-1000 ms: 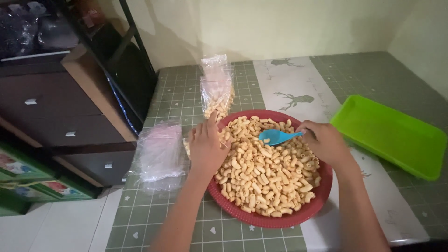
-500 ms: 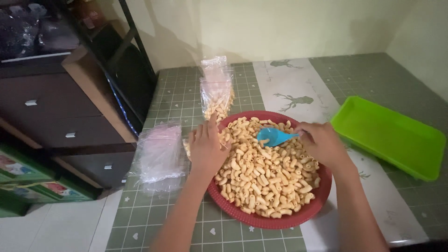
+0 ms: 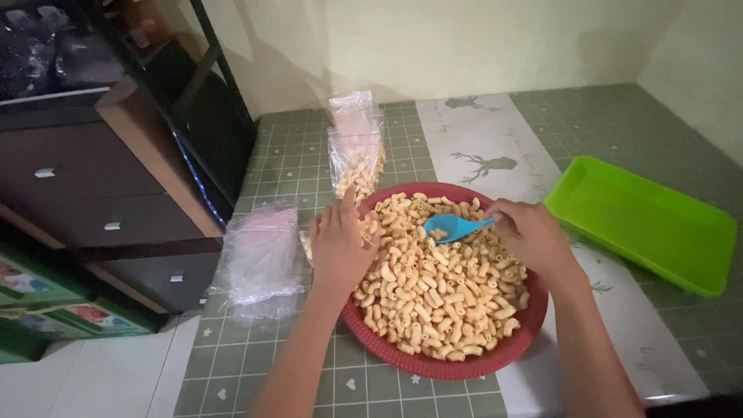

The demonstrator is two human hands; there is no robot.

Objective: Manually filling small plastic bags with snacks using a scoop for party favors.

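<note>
Left of the left hand point(image 3: 338, 246) lies a stack of empty clear bags point(image 3: 261, 254); that hand pinches a small bag point(image 3: 309, 244) at the red bowl's point(image 3: 464, 365) rim. One filled bag point(image 3: 356, 159) stands beyond it. The right hand point(image 3: 530, 236) is closed on a blue scoop point(image 3: 451, 226) carrying a few pieces above the macaroni snacks point(image 3: 437, 290), most still unbagged; the green tray point(image 3: 642, 224) to its right holds nothing.

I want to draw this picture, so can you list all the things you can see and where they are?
red bowl: one, red, middle of the table, full of macaroni
macaroni pieces: very many, pale yellow, heaped in the bowl
scoop: one, blue, over the heap, a few pieces in it
filled bag: one, clear, behind the bowl, upright
empty bags: a stack, clear, left of the bowl
tray: one, bright green, right of the bowl
table: one, green checked cover with a pale strip
drawers: one dark brown unit, far left
left hand: at the bowl's left rim
right hand: holds the scoop's handle
</note>
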